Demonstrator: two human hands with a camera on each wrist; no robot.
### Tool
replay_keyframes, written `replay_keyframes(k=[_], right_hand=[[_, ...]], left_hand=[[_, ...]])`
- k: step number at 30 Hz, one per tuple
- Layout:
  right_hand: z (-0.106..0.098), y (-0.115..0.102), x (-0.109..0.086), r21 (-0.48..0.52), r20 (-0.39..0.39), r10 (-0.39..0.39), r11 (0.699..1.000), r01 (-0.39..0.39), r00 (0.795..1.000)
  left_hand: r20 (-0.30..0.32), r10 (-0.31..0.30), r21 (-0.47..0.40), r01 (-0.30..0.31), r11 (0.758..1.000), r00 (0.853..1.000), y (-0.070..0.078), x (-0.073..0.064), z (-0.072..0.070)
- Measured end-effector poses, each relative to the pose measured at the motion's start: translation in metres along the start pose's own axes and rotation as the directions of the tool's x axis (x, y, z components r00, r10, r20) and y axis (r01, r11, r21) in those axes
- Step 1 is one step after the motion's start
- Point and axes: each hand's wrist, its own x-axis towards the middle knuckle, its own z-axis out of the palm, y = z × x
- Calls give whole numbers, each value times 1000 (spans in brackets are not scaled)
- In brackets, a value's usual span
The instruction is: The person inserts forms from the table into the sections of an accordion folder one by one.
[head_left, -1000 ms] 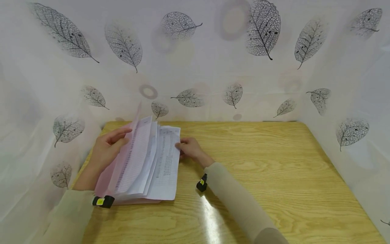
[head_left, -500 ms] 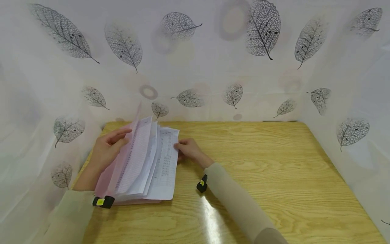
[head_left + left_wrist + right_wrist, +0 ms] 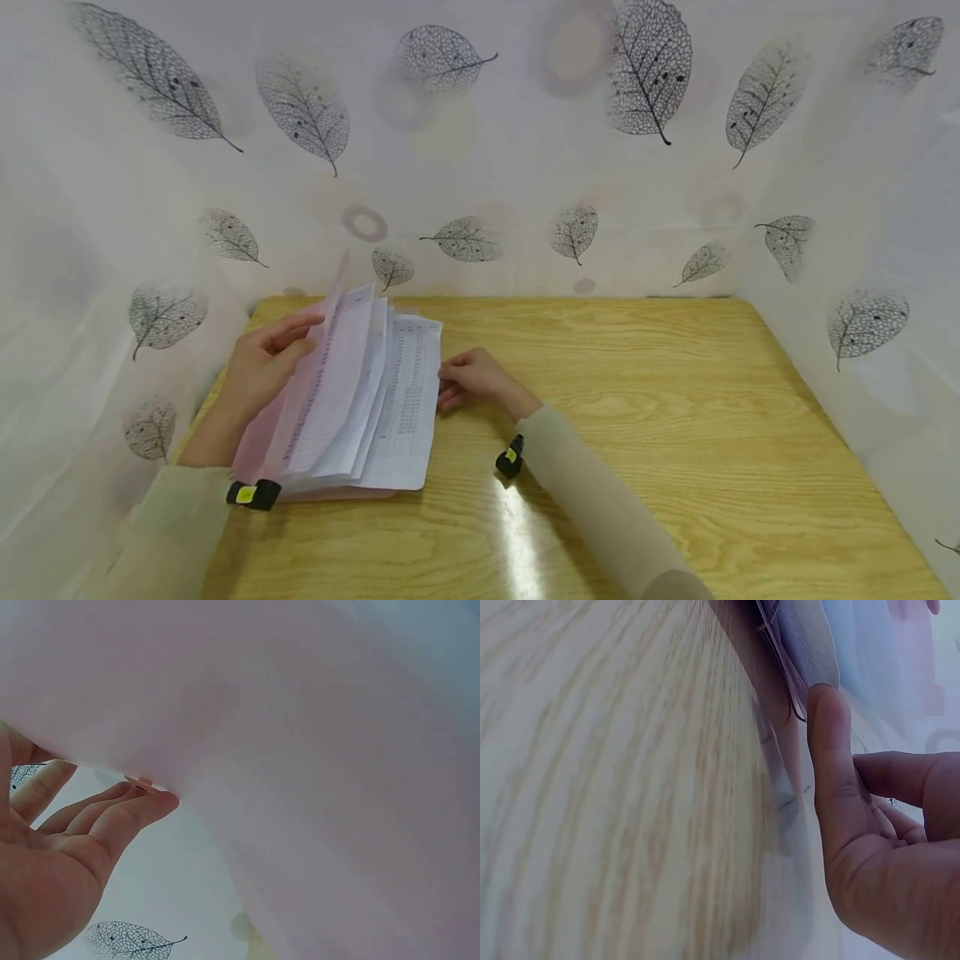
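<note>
A translucent pink plastic folder (image 3: 258,450) stands spread at the left of the table, several printed sheets (image 3: 408,400) fanned inside it. My left hand (image 3: 262,367) pinches the raised pink cover (image 3: 322,735) at its edge; in the left wrist view a small round snap button (image 3: 142,782) shows by the fingertips. At the right edge of the outermost sheet is my right hand (image 3: 480,382), its fingertips right at the margin. Seen from the right wrist, one fingertip of the right hand (image 3: 885,862) meets the sheet's corner (image 3: 814,645), and the other fingers lie apart from the paper.
The wood-grain table (image 3: 637,433) reaches back to a pale curtain (image 3: 517,167) printed with leaves, which also rises on both sides. A black wrist camera (image 3: 255,495) on the left arm overlaps the folder's lower corner in the head view.
My right hand has moved slightly right and toward the front, its thumb sliding off the outer sheet to the edge. That sheet has shifted a little left. The left hand stays in place.
</note>
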Motion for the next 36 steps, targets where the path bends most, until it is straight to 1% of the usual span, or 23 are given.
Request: replay_keyframes(k=[6,11,18,22,36], right_hand=[[3,-4,0,-2,6,-3,1000,3,1000],[9,-5,3,3,4,-20,1000,19,1000],[16,-4,8,-8,-18,-56,998,56,998],[21,-3,10,3,-30,-73,997,73,997],[34,-4,18,17,-34,-77,997,78,996]], left_hand=[[-9,23,-34,-24,999,1000,-2,0,0],[-4,35,-45,-35,998,999,-3,0,1],[1,40,-60,-40,997,999,-6,1,1],[2,42,-61,-42,997,999,-7,2,1],[-11,16,-40,-16,999,1000,-5,0,1]])
